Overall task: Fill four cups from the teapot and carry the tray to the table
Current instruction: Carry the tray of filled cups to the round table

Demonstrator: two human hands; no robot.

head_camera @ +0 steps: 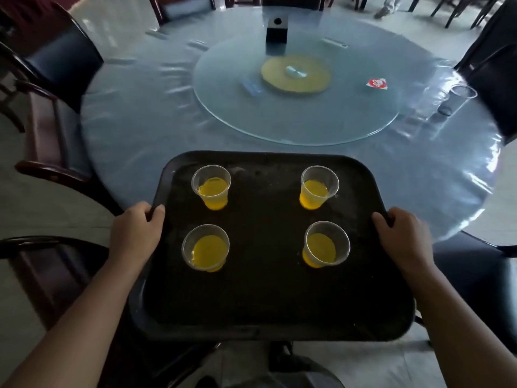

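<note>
Round bench [140,130] under a clear plastic cover [447,175]
A glass turntable [223,88] sits at its centre, bearing a black box [276,33] and a red-and-white packet [376,83]; clear cups [458,100] sit on the cover near the right edge.

Dim daylight from beyond the far side washes my feed; glare streaks the plastic-covered table [140,141] and glass turntable [279,121]. The tray [265,289] reads near black. The left chair [64,57] smears with motion blur, edges bowed by the wide lens.
</note>
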